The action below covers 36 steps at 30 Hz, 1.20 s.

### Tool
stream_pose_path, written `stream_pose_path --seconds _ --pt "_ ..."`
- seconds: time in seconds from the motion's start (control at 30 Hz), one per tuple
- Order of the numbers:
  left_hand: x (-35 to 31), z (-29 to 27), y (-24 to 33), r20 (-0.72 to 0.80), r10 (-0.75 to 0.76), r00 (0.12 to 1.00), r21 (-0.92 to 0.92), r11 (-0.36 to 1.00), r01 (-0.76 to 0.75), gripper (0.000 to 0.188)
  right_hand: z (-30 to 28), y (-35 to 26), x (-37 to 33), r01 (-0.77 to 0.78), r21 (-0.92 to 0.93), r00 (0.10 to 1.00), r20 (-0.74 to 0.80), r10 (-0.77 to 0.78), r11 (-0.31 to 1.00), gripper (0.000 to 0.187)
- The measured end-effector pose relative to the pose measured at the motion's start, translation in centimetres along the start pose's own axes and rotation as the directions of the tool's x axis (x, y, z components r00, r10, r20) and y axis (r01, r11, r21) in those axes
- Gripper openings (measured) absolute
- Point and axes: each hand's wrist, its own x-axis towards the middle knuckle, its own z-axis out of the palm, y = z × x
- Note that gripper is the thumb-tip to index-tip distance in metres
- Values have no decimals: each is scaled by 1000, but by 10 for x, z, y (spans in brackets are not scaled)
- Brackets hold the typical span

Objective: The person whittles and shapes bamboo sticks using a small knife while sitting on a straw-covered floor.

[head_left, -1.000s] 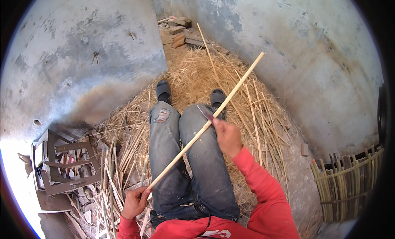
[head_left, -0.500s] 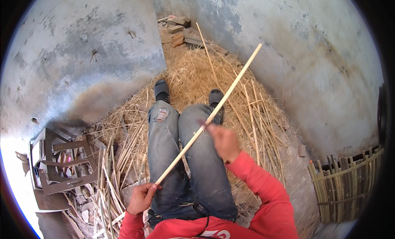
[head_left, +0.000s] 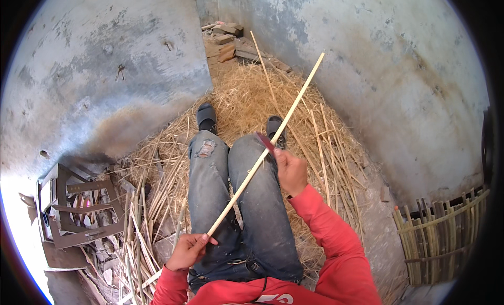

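A long, pale bamboo strip (head_left: pixel 244 184) slants across my thighs, its far end reaching up to the right. My left hand (head_left: pixel 190 250) is closed around its near end, above my left thigh. Over my right thigh, my right hand (head_left: pixel 292 171) is closed on a knife with a dark reddish blade (head_left: pixel 265 141). The blade lies across the strip near its middle, pointing up and left; the fingers hide the knife's handle. My legs, in worn jeans (head_left: pixel 212 200), stretch forward under the strip.
Fine shavings (head_left: pixel 239 98) heap around my feet. Cut strips (head_left: pixel 137 242) lie on the left, with more strips (head_left: pixel 328 153) on the right. A brown frame (head_left: pixel 86 208) stands at the left wall, a slatted bamboo panel (head_left: pixel 441 239) at the right. Bricks (head_left: pixel 231 45) lie in the far corner.
My left hand has shifted slightly up and right, and the strip's far tip has swung a little left. My right hand, blurred before, now shows sharply with the blade at the strip.
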Motion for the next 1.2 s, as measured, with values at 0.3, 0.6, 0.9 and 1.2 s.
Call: stream_pose_path --seconds 0.3,0.6,0.9,1.2 --pt "8 9 5 127 -124 984 -273 950 155 44 -5 -11 -20 242 -82 943 256 -214 967 44" --pt "12 7 3 176 -102 979 -333 930 156 42 -23 -36 -13 229 -56 924 326 -199 972 48" --pt "-11 -1 -19 -42 32 999 -7 999 -32 34 -9 -45 3 104 102 988 100 -114 989 43" --pt "-69 -93 -75 -87 -84 993 193 976 100 28 -38 6 74 -53 -62 990 -132 45 997 41"
